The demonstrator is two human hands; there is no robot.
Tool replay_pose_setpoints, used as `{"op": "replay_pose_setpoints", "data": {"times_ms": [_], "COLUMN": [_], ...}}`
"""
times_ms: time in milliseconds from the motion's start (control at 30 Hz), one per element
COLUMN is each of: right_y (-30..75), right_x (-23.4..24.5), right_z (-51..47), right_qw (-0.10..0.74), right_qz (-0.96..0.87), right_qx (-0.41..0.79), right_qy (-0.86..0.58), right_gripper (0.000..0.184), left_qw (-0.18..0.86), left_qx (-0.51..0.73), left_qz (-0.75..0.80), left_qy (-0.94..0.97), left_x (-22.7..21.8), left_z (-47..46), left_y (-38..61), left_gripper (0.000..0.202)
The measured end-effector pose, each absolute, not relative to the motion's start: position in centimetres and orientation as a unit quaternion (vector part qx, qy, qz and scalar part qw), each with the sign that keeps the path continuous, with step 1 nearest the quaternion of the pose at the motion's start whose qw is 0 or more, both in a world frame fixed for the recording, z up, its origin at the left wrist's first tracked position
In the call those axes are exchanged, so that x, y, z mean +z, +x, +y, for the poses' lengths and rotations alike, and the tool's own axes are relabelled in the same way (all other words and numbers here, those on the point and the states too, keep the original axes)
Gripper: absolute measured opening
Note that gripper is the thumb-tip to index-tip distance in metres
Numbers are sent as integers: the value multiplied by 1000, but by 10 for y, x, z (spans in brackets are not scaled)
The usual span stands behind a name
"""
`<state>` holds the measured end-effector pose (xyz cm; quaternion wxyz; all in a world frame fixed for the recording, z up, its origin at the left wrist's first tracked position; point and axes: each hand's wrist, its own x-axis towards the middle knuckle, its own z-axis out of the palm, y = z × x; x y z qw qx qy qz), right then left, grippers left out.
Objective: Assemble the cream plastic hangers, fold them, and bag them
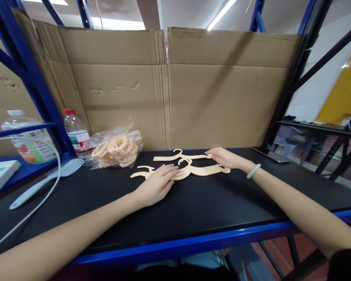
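Several cream plastic hangers (193, 168) lie in a loose pile on the black shelf top (210, 203). My left hand (156, 185) lies flat, fingers stretched out, its fingertips resting on the left part of the pile. My right hand (226, 158) reaches in from the right, fingers extended and lying on the hangers' right ends; a pale bead bracelet (253, 171) is on that wrist. Neither hand grips anything that I can see.
A clear plastic bag of cream rings (117, 148) sits at the back left, beside a water bottle (76, 132) and a larger bottle (27, 140). A grey brush (46, 183) and white cable (32, 203) lie left. Cardboard (193, 89) walls the back. A phone (270, 155) lies right.
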<state>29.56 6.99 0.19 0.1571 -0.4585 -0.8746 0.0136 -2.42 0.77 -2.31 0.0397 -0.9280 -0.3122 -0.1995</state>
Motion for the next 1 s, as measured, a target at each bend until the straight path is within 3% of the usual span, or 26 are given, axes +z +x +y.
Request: {"op": "replay_pose_setpoints", "data": {"times_ms": [233,733,1000], "right_y": [360,378,378], "right_x": [-1,-19,-18], "right_z": [102,117,118], "right_qw": [148,112,112], "right_qz": [-812,-835,-841], "right_qx": [-68,-33,-36], "right_qy": [-561,-538,-528], "right_gripper": [40,21,22], "left_qw": [-24,23,25], "left_qx": [-149,-144,-136], "left_qz": [-166,-147,-150], "left_qy": [-974,-978,-979], "left_x": [-9,-8,-8], "left_z": [-14,-11,-12], "left_y": [-17,-19,-18], "left_gripper": [33,34,33]}}
